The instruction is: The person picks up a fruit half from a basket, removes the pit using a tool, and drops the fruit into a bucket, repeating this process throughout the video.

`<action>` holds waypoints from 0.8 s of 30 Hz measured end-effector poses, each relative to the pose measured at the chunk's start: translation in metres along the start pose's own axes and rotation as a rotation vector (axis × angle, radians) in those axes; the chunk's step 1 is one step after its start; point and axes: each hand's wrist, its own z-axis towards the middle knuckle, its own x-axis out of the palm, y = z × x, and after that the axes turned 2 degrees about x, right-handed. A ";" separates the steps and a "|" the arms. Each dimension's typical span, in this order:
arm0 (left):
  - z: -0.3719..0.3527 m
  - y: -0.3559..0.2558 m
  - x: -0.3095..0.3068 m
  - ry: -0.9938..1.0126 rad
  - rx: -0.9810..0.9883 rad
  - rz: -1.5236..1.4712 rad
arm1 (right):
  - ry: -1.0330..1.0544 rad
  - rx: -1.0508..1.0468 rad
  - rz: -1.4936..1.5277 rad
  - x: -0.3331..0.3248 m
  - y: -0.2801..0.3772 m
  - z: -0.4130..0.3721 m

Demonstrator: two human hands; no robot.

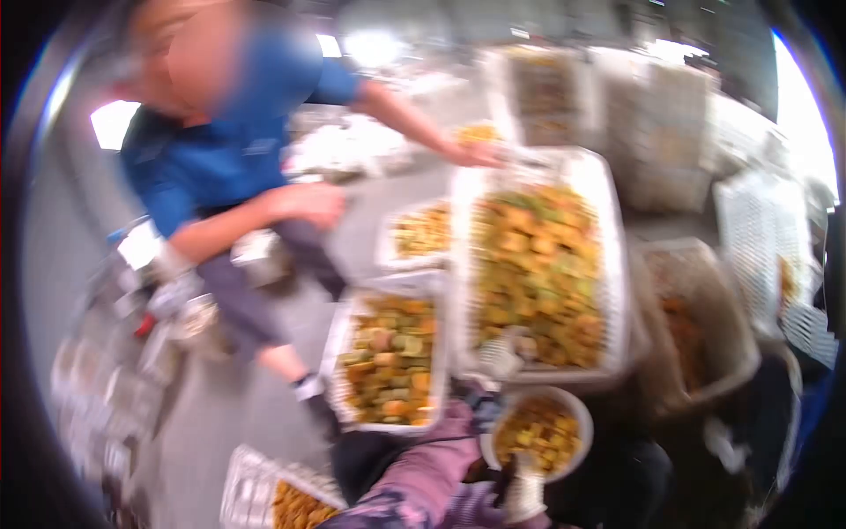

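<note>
We face a large white rectangular plastic crate point(617, 273) of yellow-green chunks, beside a smaller white crate point(388, 428); below sits a round white bowl point(585, 432) of yellow pieces. Our right hand point(526, 487) is at the bowl, our left hand point(478, 397) near both crates; blur hides whether our fingers pinch.

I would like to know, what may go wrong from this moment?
The large white crate is heaped with yellow pieces; the co-worker's hand is at its far rim, so a push might spill some. The round bowl also holds pieces and could spill if tipped. The co-worker's foot, close beside the smaller crate, may bump it.
</note>
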 end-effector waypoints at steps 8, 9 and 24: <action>-0.106 -0.112 0.043 -0.358 -0.292 -1.498 | -0.173 0.080 0.462 -0.001 0.003 0.020; -0.122 -0.100 0.048 -0.281 -0.324 -1.445 | -0.078 -0.035 0.351 0.001 0.002 0.018; -0.161 -0.046 0.079 -0.531 -0.543 -1.469 | 0.132 -0.009 0.201 0.005 0.005 0.009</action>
